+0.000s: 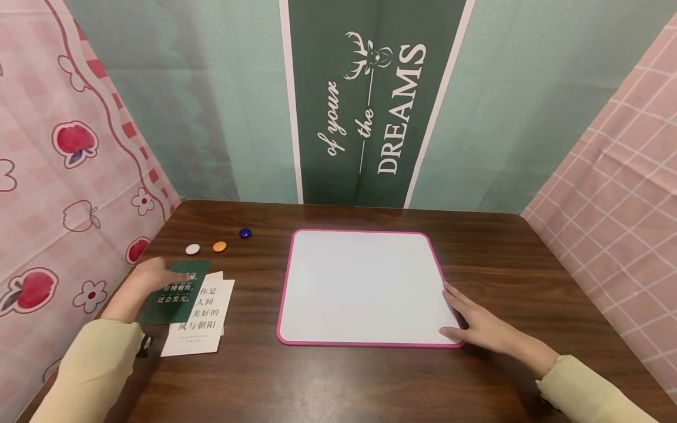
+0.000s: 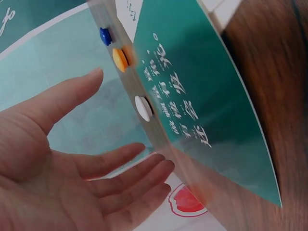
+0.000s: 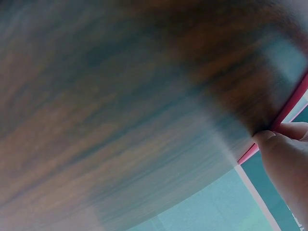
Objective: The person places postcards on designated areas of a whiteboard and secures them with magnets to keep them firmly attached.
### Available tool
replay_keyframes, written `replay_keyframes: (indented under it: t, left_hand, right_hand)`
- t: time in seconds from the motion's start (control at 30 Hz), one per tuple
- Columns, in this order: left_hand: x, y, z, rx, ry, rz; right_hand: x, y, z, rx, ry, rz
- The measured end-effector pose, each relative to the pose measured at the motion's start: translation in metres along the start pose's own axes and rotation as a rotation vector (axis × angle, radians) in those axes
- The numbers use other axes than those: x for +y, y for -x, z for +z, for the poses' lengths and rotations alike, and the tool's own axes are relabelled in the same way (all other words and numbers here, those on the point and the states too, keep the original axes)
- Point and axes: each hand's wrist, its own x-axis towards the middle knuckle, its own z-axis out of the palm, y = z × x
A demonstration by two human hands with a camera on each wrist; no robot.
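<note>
The green card (image 1: 178,299) lies on the worktop (image 1: 338,382) just beneath and to the right of the nearer left hand (image 1: 150,275), whose grip is wide and holding nothing, its long axis pointing away from the person, while the right hand (image 1: 478,324) touches the whiteboard (image 1: 359,288) with spread fingers.

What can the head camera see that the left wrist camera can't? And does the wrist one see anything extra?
Only the head view shows the whiteboard, the right grip touching its edge, and the deer on the wall cloth.

Only the left wrist view shows the palm side of the left grip.

Both show the left grip, the green card, the white disc, orange disc, blue disc, and some of the table.
</note>
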Motion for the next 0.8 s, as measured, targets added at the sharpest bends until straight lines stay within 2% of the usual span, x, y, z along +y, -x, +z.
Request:
replay_keyframes:
  t: [0.27, 0.4, 0.6, 0.8]
  left_hand:
    - [-0.007, -0.002, 0.002, -0.027, -0.078, -0.043]
    - [-0.010, -0.002, 0.001, -0.061, -0.082, -0.067]
    - [-0.016, -0.003, 0.003, -0.112, -0.086, -0.063]
    - [-0.018, -0.005, 0.005, -0.129, -0.100, -0.078]
  right_hand:
    - [-0.001, 0.000, -0.001, -0.007, 0.012, 0.003]
    - [0.000, 0.000, 0.000, -0.005, 0.005, 0.010]
    - [0.001, 0.000, 0.000, -0.006, -0.013, 0.009]
    - [0.001, 0.000, 0.000, -0.009, 0.002, 0.014]
